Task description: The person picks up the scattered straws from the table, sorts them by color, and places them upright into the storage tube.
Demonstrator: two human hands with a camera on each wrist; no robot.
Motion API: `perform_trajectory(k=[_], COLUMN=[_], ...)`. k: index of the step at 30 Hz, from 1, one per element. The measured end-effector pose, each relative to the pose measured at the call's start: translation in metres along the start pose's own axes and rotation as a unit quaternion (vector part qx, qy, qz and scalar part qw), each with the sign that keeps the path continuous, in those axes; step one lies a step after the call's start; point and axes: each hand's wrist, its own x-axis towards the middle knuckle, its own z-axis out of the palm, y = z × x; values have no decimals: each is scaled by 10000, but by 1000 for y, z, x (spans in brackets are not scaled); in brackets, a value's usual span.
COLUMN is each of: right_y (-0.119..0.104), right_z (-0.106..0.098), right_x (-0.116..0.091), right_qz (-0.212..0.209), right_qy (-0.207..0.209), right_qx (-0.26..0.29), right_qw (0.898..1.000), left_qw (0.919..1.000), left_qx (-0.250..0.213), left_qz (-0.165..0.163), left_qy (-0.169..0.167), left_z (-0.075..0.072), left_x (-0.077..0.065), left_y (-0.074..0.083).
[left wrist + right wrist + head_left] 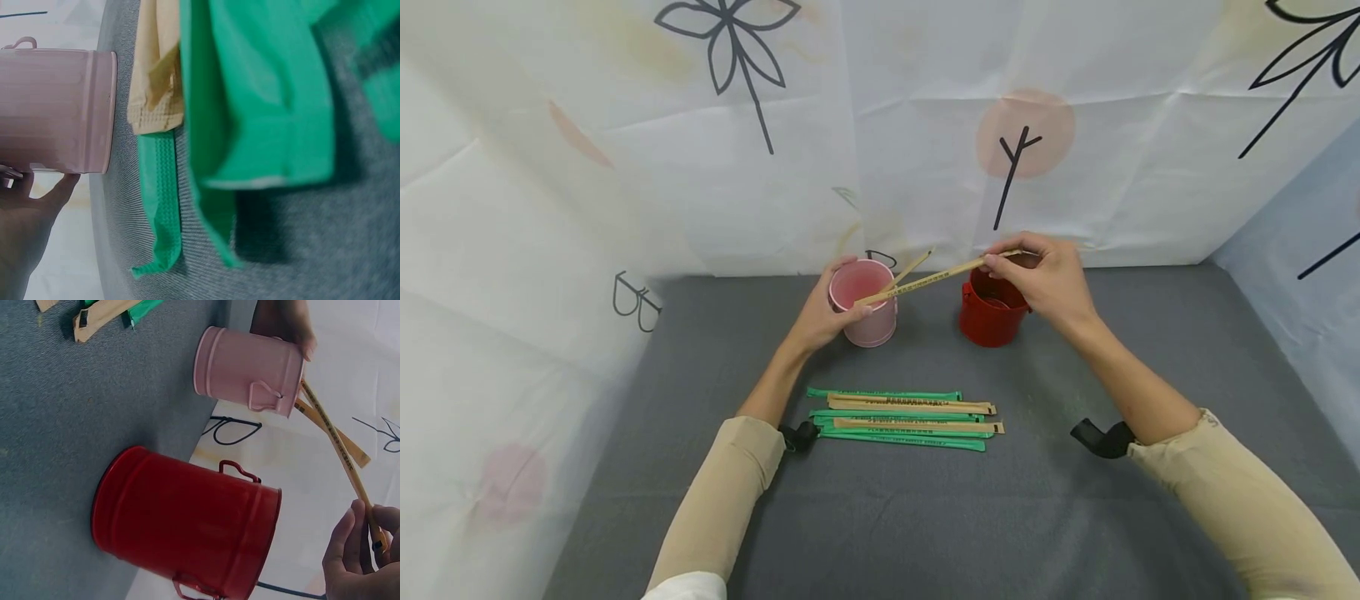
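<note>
My left hand (822,314) grips the side of a small pink bucket (872,327), its thumb near the rim. One long tan paper-wrapped stick (912,271) leans inside, its upper end poking out. Above and to the right, my right hand (1047,277) pinches another tan wrapped stick (946,274) near its far end. That stick slants down leftward, its lower tip at the pink bucket's rim. A red bucket (991,321) stands below my right hand, apart from its fingers. In the right wrist view, the pinched stick (340,450) crosses the leaning one.
Several green wrapped sticks (910,444) and tan wrapped sticks (925,426) lie in a loose row on the grey cloth (925,517), nearer to me than the buckets. A white patterned curtain (917,167) hangs behind the table.
</note>
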Motion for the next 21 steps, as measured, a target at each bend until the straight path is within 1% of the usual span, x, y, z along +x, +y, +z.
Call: perform_trajectory(k=[2,4,8,12,15,19,21], right_y=[1,2,3,4,4,4,5], right_z=[4,9,17,26,34,47,53], right_x=[1,2,4,6,8,9,10], right_qz=[-35,-90,-94,-103,-74,79,127], right_qy=[-53,-140,-327,-449,-526,-527,-445], right_qx=[-139,-153,176,373,544,1023,1131], right_qw=[9999,9997,9993,9982,9971,9933,9925], left_qw=[10000,9999,9998,9999,10000,9999,9999], left_qx=[-66,-119,-181,-122,-86,-114,-123], left_qz=[30,37,13,-26,11,32,14], left_qy=[24,33,26,-10,-32,-19,-3], left_z=[0,1,1,1,0,0,0], left_x=[0,0,0,0,0,0,1], left_y=[-1,-2,-3,-2,-1,-2,-2])
